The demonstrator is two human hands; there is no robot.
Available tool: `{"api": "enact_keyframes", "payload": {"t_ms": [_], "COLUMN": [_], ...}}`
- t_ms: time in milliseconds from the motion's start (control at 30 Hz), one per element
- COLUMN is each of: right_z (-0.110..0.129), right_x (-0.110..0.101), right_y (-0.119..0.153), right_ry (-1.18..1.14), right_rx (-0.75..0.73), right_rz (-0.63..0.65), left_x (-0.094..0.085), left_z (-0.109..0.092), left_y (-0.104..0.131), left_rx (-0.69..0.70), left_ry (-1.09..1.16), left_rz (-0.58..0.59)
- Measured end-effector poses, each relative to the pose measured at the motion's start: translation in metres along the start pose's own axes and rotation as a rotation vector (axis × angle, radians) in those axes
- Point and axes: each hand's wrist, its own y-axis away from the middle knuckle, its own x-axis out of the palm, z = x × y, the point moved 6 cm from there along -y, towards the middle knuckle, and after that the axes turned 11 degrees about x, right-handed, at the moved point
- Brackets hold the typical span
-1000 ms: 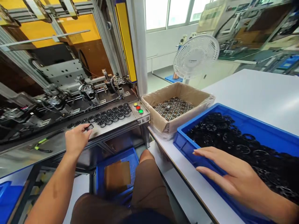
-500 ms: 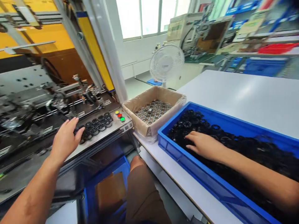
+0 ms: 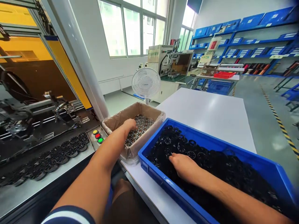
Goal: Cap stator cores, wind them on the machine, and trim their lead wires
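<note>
- Left hand (image 3: 130,124) inside the plastic-wrapped cardboard box (image 3: 151,110), just left of centre frame, over closely packed metallic-looking parts (image 3: 143,126); its fingertips are largely hidden, so whether it grips one cannot be told.
- Right hand (image 3: 181,163) in the blue plastic bin (image 3: 158,177), lower right, and its fingers are drawn in narrow, right at the heap of black spoked rings (image 3: 201,155); whether a ring is pinched there cannot be made out.
- Box and bin sit side by side, the box to the left, both on the white-topped table (image 3: 201,105) that stretches back towards the right.
- Over at lower left, more black rings (image 3: 58,155) stand crowded along the machine's metal ledge (image 3: 54,177), well apart from both hands.
- Just beyond that crowd's right end come three push buttons: yellow (image 3: 95,132), red (image 3: 98,136), green (image 3: 100,140).
- White fan (image 3: 146,82) behind the box, upper centre; blue shelving (image 3: 230,42) fills the upper right.
</note>
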Motion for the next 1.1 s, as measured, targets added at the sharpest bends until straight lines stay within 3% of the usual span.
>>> {"api": "enact_keyframes", "payload": {"t_ms": [167,300,400,500,567,667,767,833,900,1100], "right_z": [0.002,0.001,-0.001,0.003,0.01,0.027,0.053,0.066,0.072,0.077], "right_x": [-0.013,-0.02,-0.023,-0.033,-0.044,-0.064,-0.079,-0.085,-0.086,-0.079], "right_y": [0.009,0.014,0.016,0.023,0.036,0.072,0.11,0.125,0.132,0.139], "right_ry": [-0.015,-0.027,-0.057,-0.166,-0.309,-0.549,-0.689,-0.74,-0.771,-0.78], "right_rx": [0.038,0.031,0.035,-0.017,-0.108,-0.311,-0.604,-0.728,-0.757,-0.803], "right_rz": [-0.02,-0.037,-0.085,-0.259,-0.448,-0.712,-0.83,-0.863,-0.901,-0.937], "left_x": [0.008,-0.009,-0.03,-0.034,-0.019,0.022,0.053,0.065,0.071,0.07], "left_z": [0.001,-0.007,-0.013,-0.02,-0.032,-0.057,-0.08,-0.091,-0.101,-0.123], "left_y": [-0.008,0.0,0.024,0.081,0.133,0.209,0.263,0.28,0.287,0.296], "left_rx": [-0.105,-0.107,-0.068,0.027,0.112,0.231,0.405,0.442,0.416,0.354], "left_ry": [0.15,0.368,0.574,0.801,0.947,1.136,1.497,1.674,1.745,1.744], "left_rz": [-0.039,-0.186,-0.34,-0.5,-0.57,-0.593,-0.671,-0.669,-0.606,-0.53]}}
